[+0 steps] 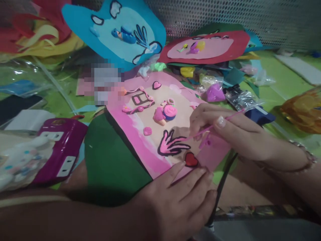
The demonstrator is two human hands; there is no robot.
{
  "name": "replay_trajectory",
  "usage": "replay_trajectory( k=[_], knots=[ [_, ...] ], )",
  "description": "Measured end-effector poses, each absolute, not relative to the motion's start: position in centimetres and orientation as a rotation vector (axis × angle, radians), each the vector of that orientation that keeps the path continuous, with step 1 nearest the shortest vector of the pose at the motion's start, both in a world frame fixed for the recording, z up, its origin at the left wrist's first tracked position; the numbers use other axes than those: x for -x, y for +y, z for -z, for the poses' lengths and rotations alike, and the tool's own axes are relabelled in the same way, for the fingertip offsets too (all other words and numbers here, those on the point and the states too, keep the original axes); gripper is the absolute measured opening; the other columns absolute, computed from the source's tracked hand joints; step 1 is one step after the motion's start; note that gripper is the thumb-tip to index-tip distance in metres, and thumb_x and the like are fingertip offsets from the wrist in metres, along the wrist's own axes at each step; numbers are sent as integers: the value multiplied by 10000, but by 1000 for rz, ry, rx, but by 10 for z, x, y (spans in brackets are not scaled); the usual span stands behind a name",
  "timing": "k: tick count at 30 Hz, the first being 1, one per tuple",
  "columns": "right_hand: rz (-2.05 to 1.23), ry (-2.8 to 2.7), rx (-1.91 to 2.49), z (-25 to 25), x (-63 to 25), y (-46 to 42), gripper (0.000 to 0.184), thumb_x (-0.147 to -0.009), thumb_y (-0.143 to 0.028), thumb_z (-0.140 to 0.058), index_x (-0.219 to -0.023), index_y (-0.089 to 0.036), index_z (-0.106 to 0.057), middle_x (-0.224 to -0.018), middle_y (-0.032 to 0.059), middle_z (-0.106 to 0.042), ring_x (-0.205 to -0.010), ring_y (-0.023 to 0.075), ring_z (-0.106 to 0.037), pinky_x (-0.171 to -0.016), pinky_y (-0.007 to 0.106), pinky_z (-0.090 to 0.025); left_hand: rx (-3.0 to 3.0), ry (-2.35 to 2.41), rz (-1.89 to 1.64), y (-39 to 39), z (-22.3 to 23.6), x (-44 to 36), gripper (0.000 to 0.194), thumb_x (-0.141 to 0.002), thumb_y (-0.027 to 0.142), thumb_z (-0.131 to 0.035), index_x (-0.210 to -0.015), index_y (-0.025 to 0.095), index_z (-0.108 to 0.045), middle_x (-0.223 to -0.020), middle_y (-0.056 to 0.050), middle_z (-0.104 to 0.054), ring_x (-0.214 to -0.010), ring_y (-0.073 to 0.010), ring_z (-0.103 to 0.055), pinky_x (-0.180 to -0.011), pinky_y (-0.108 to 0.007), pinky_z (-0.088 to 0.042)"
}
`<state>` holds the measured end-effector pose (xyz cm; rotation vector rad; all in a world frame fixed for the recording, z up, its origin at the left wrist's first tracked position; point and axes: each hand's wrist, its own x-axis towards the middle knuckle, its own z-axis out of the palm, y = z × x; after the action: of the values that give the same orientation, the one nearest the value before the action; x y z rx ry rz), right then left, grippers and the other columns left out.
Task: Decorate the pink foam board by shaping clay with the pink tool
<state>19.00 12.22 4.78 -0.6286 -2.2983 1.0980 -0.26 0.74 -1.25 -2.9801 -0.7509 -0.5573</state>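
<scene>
Head view: card (144, 118) edge is covered by spread left hand (184, 197); pink stick (233, 115) is pinched by right hand (240, 137); upper frame's crammed.

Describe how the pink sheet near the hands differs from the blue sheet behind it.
Colour: the pink sheet has a cream middle; the blue sheet a paler blue one. Outline: the pink sheet's left edge looks straight; the blue sheet's outline is wavy. Contact: the left hand rests on the pink sheet; neither hand touches the blue sheet. Both carry a raised figure and a dark-outlined branching shape.
</scene>
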Motion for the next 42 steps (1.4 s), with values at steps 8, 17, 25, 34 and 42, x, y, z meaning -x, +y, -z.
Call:
replay_trajectory(
  k=[8, 17, 25, 34, 42],
  knots=[
    [-1053, -2373, 682, -48, -184, 121, 167, -942, -221, -457, -871, -169, -599, -869, 42, -635, -836, 128, -601, -755, 256, -488, 2969, -748, 589, 6, 14, 2, 383, -970, 236, -316, -1278, 159, -531, -1389, -76, -469, -1323, -256, -347, -1138, -482, -170],
    [-1041, -2402, 680, -42, -180, 119, 147, -931, -182, -455, -876, -159, -590, -884, 61, -646, -843, 141, -618, -734, 257, -501, 2953, -801, 631, 5, 17, -2, 357, -963, 217, -352, -1257, 176, -550, -1367, -55, -495, -1323, -250, -342, -1130, -470, -209],
    [-1051, -2373, 741, -42, -178, 119, 131, -921, -188, -482, -888, -158, -606, -878, 52, -644, -836, 131, -625, -726, 229, -504, 2938, -826, 639, 3, 17, -3, 339, -959, 212, -384, -1244, 188, -565, -1357, -48, -505, -1323, -246, -344, -1113, -472, -252],
    [-1159, -2313, 829, -41, -174, 117, 160, -934, -201, -467, -916, -142, -614, -878, 46, -638, -842, 111, -628, -739, 206, -520, 2935, -814, 658, 2, 18, -3, 347, -965, 208, -361, -1243, 180, -566, -1344, -54, -516, -1314, -248, -350, -1116, -476, -229],
    [-1144, -2286, 946, -43, -174, 116, 146, -912, -218, -498, -876, -152, -624, -850, 37, -651, -793, 114, -643, -688, 203, -539, 2936, -812, 664, 3, 16, -2, 339, -965, 194, -366, -1236, 174, -569, -1350, -59, -513, -1315, -245, -358, -1106, -466, -261]
  ],
)
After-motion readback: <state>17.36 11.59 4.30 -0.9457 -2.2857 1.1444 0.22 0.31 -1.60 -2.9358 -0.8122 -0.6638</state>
